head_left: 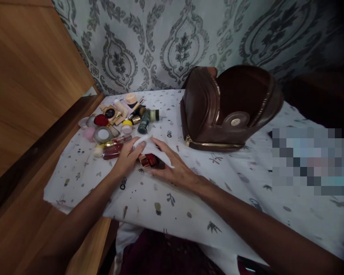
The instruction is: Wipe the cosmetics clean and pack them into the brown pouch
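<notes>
Here we are at the hands, close together over the patterned table cover (189,214); the left hand (129,156) pinches a white cloth (156,150), thumb pressed on top; the right hand (172,164) curls round a dark red bottle (151,160), part of it tucked under that cloth (the writing on it is too small to read); so bottle and cloth sit together, right between the two palms! Out at nine o'clock from them, a long deep-red tube (111,152) lies just beside the left hand; near twelve, a dark green bottle (143,124) lies tilted; round at ten to eleven comes a crowded heap of cosmetics, with a yellow-lidded jar (127,126) at its near edge; and at two o'clock stands a brown bag (197,107), its zip gaping wide.
</notes>
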`<action>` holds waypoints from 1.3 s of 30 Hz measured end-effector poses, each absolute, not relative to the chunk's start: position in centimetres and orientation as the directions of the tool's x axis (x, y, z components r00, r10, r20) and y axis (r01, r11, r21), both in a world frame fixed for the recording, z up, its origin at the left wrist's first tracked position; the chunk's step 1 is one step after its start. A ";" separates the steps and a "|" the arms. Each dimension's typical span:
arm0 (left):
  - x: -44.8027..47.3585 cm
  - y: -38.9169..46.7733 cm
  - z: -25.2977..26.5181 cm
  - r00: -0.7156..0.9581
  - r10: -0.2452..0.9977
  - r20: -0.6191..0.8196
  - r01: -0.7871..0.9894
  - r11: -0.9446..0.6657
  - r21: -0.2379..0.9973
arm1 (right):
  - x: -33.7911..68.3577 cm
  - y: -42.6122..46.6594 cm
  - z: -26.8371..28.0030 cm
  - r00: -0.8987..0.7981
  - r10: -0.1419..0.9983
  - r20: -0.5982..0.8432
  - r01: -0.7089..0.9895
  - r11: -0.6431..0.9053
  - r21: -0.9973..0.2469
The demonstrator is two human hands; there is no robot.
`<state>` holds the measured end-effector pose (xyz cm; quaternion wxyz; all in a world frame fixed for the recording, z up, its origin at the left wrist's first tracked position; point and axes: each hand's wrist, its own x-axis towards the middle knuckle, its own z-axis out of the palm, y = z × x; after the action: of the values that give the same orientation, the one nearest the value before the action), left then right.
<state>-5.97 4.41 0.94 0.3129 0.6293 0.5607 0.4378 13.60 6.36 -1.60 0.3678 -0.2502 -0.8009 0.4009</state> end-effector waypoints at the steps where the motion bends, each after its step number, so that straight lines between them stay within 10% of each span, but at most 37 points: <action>1: -6.0 4.5 0.9 -0.020 0.979 0.204 0.428 -0.176 0.887 | 13.5 6.3 -1.7 -0.603 0.694 0.393 0.116 0.564 -0.818; 26: -5.8 3.8 1.1 -0.019 0.964 0.264 0.469 -0.224 0.854 | 12.8 5.5 -1.4 -0.577 0.668 0.470 0.248 0.692 -0.678; 39: -6.8 4.6 -0.4 -0.006 0.902 0.431 0.546 -0.358 0.757 | 12.5 6.1 -1.4 -0.551 0.780 0.298 0.044 0.384 -0.922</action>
<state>-6.76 4.55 -0.41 0.1903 0.6787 0.5336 0.4674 12.51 6.11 -1.44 0.3830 -0.2790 -0.7383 0.4799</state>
